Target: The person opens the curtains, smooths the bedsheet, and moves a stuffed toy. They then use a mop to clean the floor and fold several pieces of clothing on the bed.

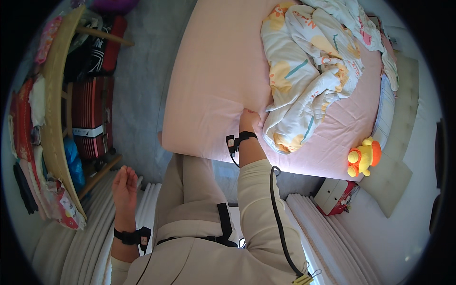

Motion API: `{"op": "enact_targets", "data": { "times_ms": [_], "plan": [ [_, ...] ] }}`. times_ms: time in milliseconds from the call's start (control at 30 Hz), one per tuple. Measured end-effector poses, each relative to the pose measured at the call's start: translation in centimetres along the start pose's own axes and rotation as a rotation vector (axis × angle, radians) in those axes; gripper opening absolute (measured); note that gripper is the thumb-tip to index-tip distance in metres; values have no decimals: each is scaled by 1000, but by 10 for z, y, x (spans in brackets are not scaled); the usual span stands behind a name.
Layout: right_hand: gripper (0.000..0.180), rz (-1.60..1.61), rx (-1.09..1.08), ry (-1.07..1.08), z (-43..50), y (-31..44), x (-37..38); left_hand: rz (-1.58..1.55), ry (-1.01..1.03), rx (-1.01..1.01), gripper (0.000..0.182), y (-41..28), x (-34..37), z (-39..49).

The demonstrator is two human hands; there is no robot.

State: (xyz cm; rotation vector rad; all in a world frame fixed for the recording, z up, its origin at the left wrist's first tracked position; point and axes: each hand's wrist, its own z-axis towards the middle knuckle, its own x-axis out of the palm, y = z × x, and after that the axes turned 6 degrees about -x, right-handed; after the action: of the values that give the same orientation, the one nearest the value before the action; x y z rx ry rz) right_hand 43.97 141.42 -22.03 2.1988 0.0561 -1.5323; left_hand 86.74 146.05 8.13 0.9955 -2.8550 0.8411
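My right hand [250, 119] is curled into a fist on the pink bed sheet [210, 78], and creases in the cloth run towards it. The folded fingers seem to grip the sheet, though their tips are hidden. Just to the right of this hand lies a crumpled white quilt [302, 82] with yellow, orange and teal patterns. My left hand [124, 183] hangs in the air off the near left side of the bed, its fingers loosely bent and apart from anything. Each wrist wears a black strap with a small device.
A yellow and orange plush toy [363, 157] rests at the bed's right end, near a blue-white pillow [384, 107]. On the left, a wooden bench [53, 107] bears clothes, with a red suitcase [89, 117] beneath. White curtains [320, 228] and a small cabinet [329, 196] stand at lower right.
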Motion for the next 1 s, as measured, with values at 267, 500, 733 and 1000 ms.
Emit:
{"op": "enact_targets", "data": {
  "times_ms": [267,500,733,1000],
  "plan": [
    [26,315,-387,314,4,-33,-106,38,53,12,16,-3,28,5],
    [24,326,-218,353,-46,-108,-109,46,131,-20,17,5,42,6],
    [21,267,-287,197,-80,-108,-70,73,110,-13,17,9,47,4],
    [14,277,-243,124,-87,-87,-65,83,110,-28,16,10,47,4]
  ]
}}
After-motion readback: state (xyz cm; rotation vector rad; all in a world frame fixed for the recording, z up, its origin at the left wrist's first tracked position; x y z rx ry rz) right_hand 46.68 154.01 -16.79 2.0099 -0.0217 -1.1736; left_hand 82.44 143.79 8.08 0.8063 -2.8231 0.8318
